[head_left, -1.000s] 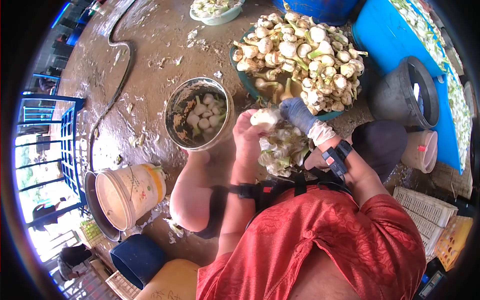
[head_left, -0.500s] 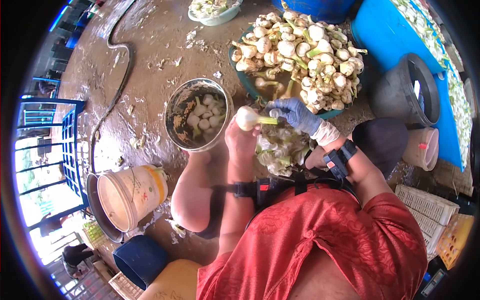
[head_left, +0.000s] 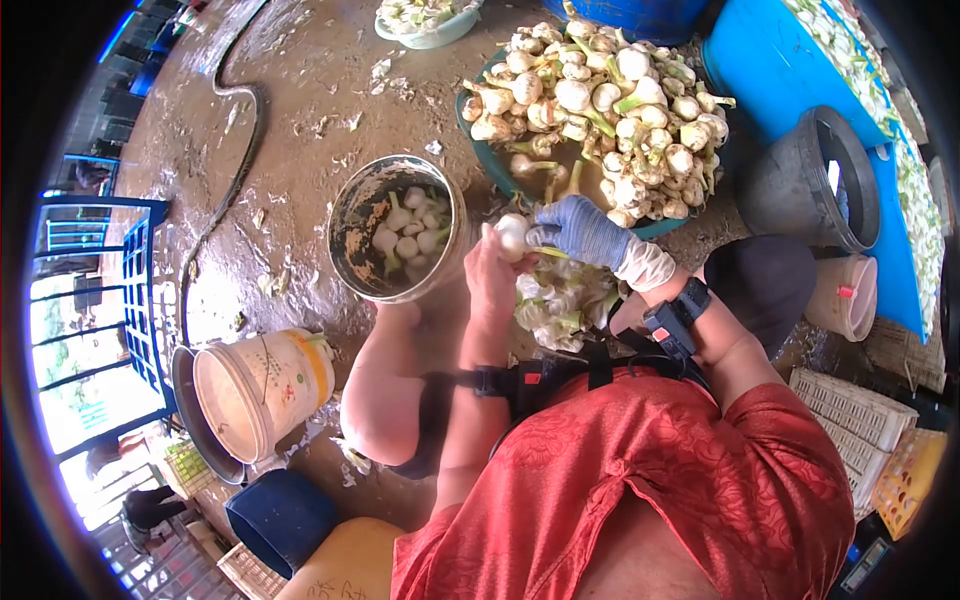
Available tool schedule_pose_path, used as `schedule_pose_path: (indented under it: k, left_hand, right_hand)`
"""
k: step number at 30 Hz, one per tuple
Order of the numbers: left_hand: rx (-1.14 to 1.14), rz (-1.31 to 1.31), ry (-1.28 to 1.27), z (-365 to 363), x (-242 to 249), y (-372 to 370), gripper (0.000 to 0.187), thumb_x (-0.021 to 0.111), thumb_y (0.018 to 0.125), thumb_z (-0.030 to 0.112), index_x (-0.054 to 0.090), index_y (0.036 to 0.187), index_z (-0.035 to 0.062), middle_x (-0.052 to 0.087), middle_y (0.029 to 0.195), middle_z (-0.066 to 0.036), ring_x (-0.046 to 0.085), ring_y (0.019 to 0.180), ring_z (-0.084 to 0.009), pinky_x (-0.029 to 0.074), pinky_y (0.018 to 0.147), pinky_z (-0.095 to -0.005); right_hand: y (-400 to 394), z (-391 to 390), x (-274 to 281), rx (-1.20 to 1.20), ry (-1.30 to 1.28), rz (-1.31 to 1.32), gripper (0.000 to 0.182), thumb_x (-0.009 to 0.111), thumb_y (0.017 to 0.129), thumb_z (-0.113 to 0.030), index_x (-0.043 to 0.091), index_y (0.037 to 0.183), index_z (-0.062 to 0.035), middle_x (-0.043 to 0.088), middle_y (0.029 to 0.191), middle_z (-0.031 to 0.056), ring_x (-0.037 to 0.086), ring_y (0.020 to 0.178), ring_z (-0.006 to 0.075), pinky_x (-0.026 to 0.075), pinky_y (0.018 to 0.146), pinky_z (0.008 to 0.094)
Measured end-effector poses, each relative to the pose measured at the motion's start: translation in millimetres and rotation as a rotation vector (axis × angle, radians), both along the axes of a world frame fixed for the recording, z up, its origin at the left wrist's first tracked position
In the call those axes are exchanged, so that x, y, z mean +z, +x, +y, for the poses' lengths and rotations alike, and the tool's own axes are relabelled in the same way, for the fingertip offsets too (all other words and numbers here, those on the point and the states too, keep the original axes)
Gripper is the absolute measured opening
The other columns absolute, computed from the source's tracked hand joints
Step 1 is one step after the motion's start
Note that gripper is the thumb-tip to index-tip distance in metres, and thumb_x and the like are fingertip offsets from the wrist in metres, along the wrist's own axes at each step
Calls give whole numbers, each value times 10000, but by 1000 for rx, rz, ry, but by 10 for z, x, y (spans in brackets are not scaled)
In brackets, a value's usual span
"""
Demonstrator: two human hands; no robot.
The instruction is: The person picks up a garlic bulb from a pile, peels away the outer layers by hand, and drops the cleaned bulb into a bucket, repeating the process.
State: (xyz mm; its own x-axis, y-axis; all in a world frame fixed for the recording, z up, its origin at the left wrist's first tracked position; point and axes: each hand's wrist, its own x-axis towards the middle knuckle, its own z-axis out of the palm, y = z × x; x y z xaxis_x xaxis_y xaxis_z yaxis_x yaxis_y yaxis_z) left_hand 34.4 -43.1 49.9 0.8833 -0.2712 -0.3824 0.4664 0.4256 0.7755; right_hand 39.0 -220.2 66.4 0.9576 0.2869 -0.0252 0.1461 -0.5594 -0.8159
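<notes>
My bare left hand (head_left: 490, 278) is wrapped round a white garlic bulb (head_left: 513, 235), whose green stem points to the right. My right hand (head_left: 588, 234), in a blue-grey glove, has its closed fingertips against the bulb's right side; anything under them is hidden. Below my hands lies a heap of garlic peelings (head_left: 565, 305). To the left stands a bucket (head_left: 341, 262) with several peeled garlic bulbs (head_left: 410, 230) inside. Just beyond my right hand, a green basin (head_left: 664, 228) is piled with unpeeled garlic bulbs (head_left: 610, 110).
A dark bucket (head_left: 795, 185) and a pink bucket (head_left: 840, 300) stand on the right, near a blue surface (head_left: 800, 70) with garlic scraps. A white bucket (head_left: 270, 390) lies tilted at left. A black hose (head_left: 245, 160) crosses the wet floor.
The garlic bulb has turned and shifted slightly right in my left hand. My gloved right hand has moved from its stem to the bulb's side, its fingers now curled down.
</notes>
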Motion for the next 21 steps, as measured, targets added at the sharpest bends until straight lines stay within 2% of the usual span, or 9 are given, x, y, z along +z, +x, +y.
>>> schedule_pose_path:
  k: [4,8,11,13,14,15,18,20,21]
  left_hand:
    - [-52,-177,188,-5,-21,-39,429,565,883,388,606,951,-33,607,756,-73,559,579,-132,411,499,-230]
    - [-97,-148,256,35,-9,-40,405,647,824,361,619,954,-22,604,748,-51,532,570,-96,384,490,-209]
    - [-62,-122,274,12,-21,-73,404,695,775,301,624,998,-28,612,777,-35,513,576,-72,373,506,-192]
    - [-24,-290,326,-25,-89,-88,438,699,747,254,615,1062,-40,623,829,-34,541,640,-80,408,546,-197]
    - [-88,-289,341,-2,-91,-92,541,731,716,245,585,1144,-51,638,944,-62,597,837,-146,483,747,-248]
    - [-87,-290,340,-6,-107,-88,541,731,716,245,585,1144,-51,638,944,-62,597,837,-146,483,747,-248]
    - [-49,-255,75,-22,-28,-77,492,650,757,229,567,1153,-52,629,897,-53,601,796,-123,488,625,-230]
    - [-51,-63,1,-18,88,-66,462,638,801,289,576,1118,-41,636,877,-65,614,765,-131,498,561,-244]
    - [-51,-63,0,-20,68,-60,462,638,801,289,576,1118,-41,636,877,-65,614,765,-131,498,561,-244]
  right_hand:
    - [-59,44,-147,6,-139,-100,285,602,831,-304,654,833,-23,620,727,187,604,687,362,468,633,417]
    - [-133,110,-208,-51,-119,-127,235,581,839,-252,646,835,-27,615,724,197,600,682,366,464,634,423]
    - [-156,121,-295,-162,77,-25,211,563,845,-217,633,836,-18,610,728,205,594,681,373,461,636,423]
    - [-164,105,-423,-170,125,185,172,551,841,-155,624,845,1,612,766,206,598,721,366,466,662,411]
    - [-174,95,-495,-173,149,291,153,545,839,-123,620,850,10,612,785,206,600,741,362,469,675,404]
    - [-194,73,-564,-173,148,290,153,545,839,-123,620,850,10,612,785,206,600,741,362,469,675,404]
    - [-247,27,-613,-44,263,-13,146,519,858,-101,618,882,4,617,845,189,605,798,335,475,703,389]
    - [-260,-7,-553,16,-132,-470,152,530,849,-107,618,914,-1,614,897,175,599,825,321,480,722,375]
    - [-261,6,-509,16,-133,-470,152,530,849,-107,618,914,-1,614,897,175,599,825,321,480,722,375]
